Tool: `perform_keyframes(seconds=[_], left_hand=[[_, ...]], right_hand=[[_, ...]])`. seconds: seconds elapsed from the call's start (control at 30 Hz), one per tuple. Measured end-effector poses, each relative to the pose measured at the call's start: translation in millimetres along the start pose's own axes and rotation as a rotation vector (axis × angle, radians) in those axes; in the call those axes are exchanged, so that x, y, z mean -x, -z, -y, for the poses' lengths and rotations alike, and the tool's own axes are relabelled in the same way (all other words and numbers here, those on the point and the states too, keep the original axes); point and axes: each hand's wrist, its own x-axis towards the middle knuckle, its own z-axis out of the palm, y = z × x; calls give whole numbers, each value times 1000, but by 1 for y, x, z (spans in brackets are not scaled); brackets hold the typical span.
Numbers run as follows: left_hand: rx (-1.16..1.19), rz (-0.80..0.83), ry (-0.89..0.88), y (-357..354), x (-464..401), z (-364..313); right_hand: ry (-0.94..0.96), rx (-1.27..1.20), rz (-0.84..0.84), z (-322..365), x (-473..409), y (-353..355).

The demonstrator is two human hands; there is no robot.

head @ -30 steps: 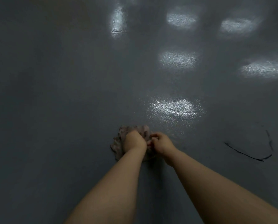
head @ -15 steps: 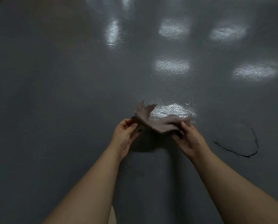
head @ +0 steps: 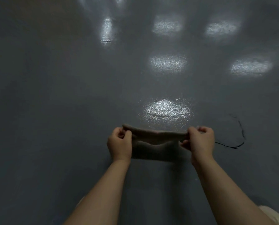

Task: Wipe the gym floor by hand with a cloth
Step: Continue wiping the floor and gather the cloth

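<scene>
A brownish-grey cloth [head: 158,138] hangs stretched between both hands, lifted above the dark grey gym floor [head: 54,111]. My left hand [head: 119,143] pinches the cloth's left end and my right hand [head: 200,141] pinches its right end. The cloth sags a little in the middle, and its shadow falls on the floor just beneath it. Both forearms reach in from the bottom of the view.
A thin black curved scuff mark [head: 233,143] runs on the floor right of my right hand. Bright reflections of ceiling lights [head: 166,109] shine on the glossy floor ahead. A bit of pale clothing [head: 273,215] shows at the bottom right.
The cloth was bunched on the floor under both hands; it was lifted, and the hands moved apart, pulling it out flat between them.
</scene>
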Motion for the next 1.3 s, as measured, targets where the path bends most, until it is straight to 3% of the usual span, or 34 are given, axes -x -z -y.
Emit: perform_keyframes(seconds=[0.13, 0.23, 0.33, 0.5, 0.6, 0.7, 0.8, 0.9, 1.07, 1.2, 1.3], left_hand=[[-90, -144, 107, -10, -15, -19], [-255, -38, 167, -16, -26, -11], [-489, 114, 115, -13, -26, 10], [-835, 240, -17, -4, -20, 35], [-978, 259, 187, 5, -15, 45], [-1072, 384, 335, 14, -12, 56], [-1066, 421, 331, 21, -17, 62], [-850, 297, 300, 30, -23, 65], [-766, 168, 242, 46, -20, 67], [-729, 176, 210, 42, -6, 69], [-770, 241, 135, 25, 14, 66]], right_hand=[[23, 34, 30, 29, -4, -19], [3, 30, 198, 34, -18, -31], [129, 373, 229, 19, -26, -30], [334, 715, 241, -10, -25, -37], [476, 931, 374, -28, -19, -57], [436, 1145, 437, -43, -16, -82], [300, 1382, 419, -52, -16, -104], [303, 1449, 454, -64, -10, -120], [718, 1544, 707, -98, 22, -125], [1039, 1552, 978, -129, 45, -104], [1061, 1548, 926, -127, 32, -81]])
